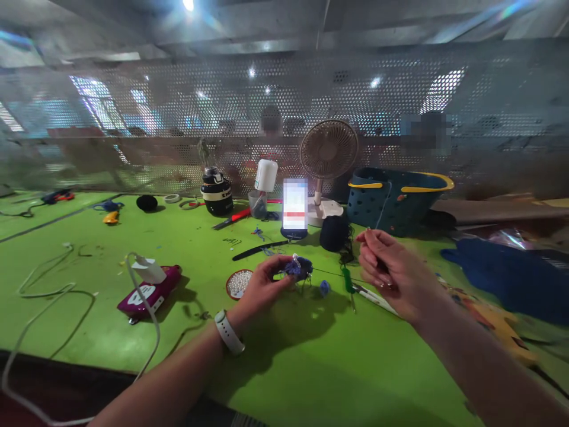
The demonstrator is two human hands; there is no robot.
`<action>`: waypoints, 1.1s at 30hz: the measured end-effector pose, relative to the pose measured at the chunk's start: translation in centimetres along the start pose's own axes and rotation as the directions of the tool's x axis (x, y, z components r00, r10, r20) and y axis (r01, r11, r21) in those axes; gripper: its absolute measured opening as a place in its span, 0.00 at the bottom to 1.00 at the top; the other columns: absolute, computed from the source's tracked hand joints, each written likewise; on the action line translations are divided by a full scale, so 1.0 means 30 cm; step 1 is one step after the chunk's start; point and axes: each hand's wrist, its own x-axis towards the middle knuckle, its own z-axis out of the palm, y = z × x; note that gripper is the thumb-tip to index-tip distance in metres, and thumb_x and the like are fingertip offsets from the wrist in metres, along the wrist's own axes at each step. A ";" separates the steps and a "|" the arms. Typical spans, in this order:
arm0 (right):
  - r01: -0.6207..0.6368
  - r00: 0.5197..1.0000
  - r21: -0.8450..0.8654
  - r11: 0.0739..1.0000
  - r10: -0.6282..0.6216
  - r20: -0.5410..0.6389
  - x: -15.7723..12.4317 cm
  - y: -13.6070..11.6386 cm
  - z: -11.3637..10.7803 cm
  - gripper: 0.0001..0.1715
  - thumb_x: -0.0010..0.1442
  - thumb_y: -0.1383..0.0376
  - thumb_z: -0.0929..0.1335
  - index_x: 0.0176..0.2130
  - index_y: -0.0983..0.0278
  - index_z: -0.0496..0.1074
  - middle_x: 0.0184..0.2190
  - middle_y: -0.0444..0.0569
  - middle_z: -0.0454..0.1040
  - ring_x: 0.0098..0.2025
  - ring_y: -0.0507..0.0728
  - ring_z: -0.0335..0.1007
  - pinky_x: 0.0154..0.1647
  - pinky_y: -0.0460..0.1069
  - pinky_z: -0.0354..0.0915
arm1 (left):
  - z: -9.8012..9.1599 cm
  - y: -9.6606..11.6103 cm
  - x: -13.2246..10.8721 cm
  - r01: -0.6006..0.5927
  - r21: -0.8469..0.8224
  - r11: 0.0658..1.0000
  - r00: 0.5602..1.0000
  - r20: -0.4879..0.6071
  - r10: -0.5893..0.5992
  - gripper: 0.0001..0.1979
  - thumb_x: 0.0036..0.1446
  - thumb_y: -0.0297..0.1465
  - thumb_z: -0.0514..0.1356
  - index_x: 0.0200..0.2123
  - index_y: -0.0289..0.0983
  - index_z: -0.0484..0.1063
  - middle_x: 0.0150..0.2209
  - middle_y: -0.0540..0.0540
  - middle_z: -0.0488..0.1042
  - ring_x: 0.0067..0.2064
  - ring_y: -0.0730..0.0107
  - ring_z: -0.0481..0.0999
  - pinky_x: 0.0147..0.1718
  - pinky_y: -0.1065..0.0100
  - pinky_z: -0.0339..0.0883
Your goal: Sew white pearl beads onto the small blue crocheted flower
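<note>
My left hand pinches a small blue crocheted piece just above the green table; a white band is on that wrist. My right hand is raised to the right of it, fingers curled together around a thin dark thread that runs across to the blue piece. Under the right hand lie a green-handled crochet hook and a white tool. A tiny blue piece sits on the table between the hands. A round dish of white beads is beside my left hand.
A lit phone stands upright behind a dark yarn ball. A small fan, a blue basket with yellow handles, a black jar and a magenta device with white cable are around. Blue fabric lies at right.
</note>
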 end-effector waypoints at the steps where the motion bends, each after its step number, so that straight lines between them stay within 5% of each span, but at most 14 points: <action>1: 0.017 1.000 -0.015 1.000 -0.017 -0.008 0.003 -0.016 -0.009 0.24 0.42 0.46 0.75 0.27 0.60 0.67 0.15 0.36 0.56 0.13 0.44 0.39 0.12 0.45 0.40 | 0.002 0.005 0.001 0.005 -0.012 1.000 1.000 0.002 -0.005 0.16 0.49 0.30 0.67 0.42 0.36 0.73 0.45 0.42 0.76 0.46 0.61 0.75 0.42 0.62 0.71; 6: 0.152 0.987 -0.256 0.955 -0.159 -0.006 -0.002 -0.007 -0.053 0.16 0.53 0.56 0.72 0.42 0.57 0.72 0.20 0.39 0.65 0.16 0.47 0.49 0.15 0.45 0.45 | 0.013 0.021 0.002 0.052 -0.071 0.996 0.998 -0.034 -0.054 0.17 0.49 0.30 0.68 0.43 0.35 0.72 0.45 0.41 0.77 0.45 0.61 0.76 0.40 0.62 0.72; 8: 0.215 0.977 -0.457 0.863 -0.183 0.113 -0.022 0.049 -0.048 0.16 0.57 0.60 0.69 0.46 0.55 0.73 0.25 0.42 0.69 0.21 0.50 0.57 0.19 0.46 0.52 | 0.016 0.019 0.003 0.055 -0.089 0.994 0.996 -0.062 -0.060 0.18 0.48 0.31 0.68 0.43 0.35 0.72 0.46 0.41 0.77 0.45 0.61 0.76 0.38 0.63 0.73; 11: 0.370 0.923 -0.679 0.633 -0.166 0.348 -0.049 0.146 -0.012 0.13 0.60 0.66 0.65 0.41 0.55 0.78 0.30 0.46 0.72 0.30 0.54 0.65 0.28 0.49 0.59 | 0.016 0.010 0.006 0.032 -0.101 0.994 0.995 -0.086 -0.041 0.19 0.48 0.31 0.68 0.44 0.35 0.72 0.45 0.42 0.77 0.45 0.61 0.76 0.38 0.65 0.72; 14: 0.381 0.923 -0.759 0.528 -0.175 0.342 -0.045 0.192 0.020 0.14 0.60 0.66 0.63 0.38 0.58 0.79 0.32 0.49 0.72 0.30 0.55 0.66 0.31 0.51 0.59 | 0.013 0.006 0.007 0.005 -0.084 0.996 0.996 -0.084 -0.012 0.18 0.48 0.32 0.68 0.44 0.35 0.72 0.45 0.43 0.77 0.46 0.62 0.75 0.41 0.64 0.71; 19: 0.316 0.949 -0.695 0.646 -0.205 0.241 0.020 0.174 0.031 0.18 0.57 0.55 0.69 0.45 0.61 0.76 0.37 0.51 0.72 0.32 0.55 0.67 0.31 0.50 0.63 | 0.014 0.027 0.000 0.000 -0.046 0.999 1.000 0.026 0.002 0.25 0.48 0.30 0.69 0.50 0.37 0.68 0.42 0.44 0.76 0.44 0.64 0.75 0.43 0.63 0.69; 23: 0.306 0.943 -0.607 0.734 -0.147 0.297 0.057 0.180 0.052 0.18 0.53 0.53 0.72 0.39 0.63 0.77 0.35 0.49 0.76 0.32 0.55 0.68 0.31 0.50 0.63 | 0.018 0.037 -0.005 0.015 -0.062 0.998 0.999 0.051 -0.012 0.22 0.48 0.30 0.69 0.46 0.37 0.68 0.41 0.44 0.75 0.43 0.65 0.75 0.42 0.63 0.68; 33: 0.132 0.991 -0.347 0.929 -0.122 0.049 0.060 0.135 0.052 0.19 0.49 0.52 0.73 0.33 0.65 0.76 0.29 0.48 0.76 0.30 0.53 0.69 0.31 0.48 0.65 | 0.017 0.044 -0.011 0.119 -0.116 0.986 0.992 0.054 -0.113 0.20 0.60 0.43 0.58 0.52 0.39 0.68 0.49 0.40 0.73 0.45 0.62 0.75 0.35 0.66 0.69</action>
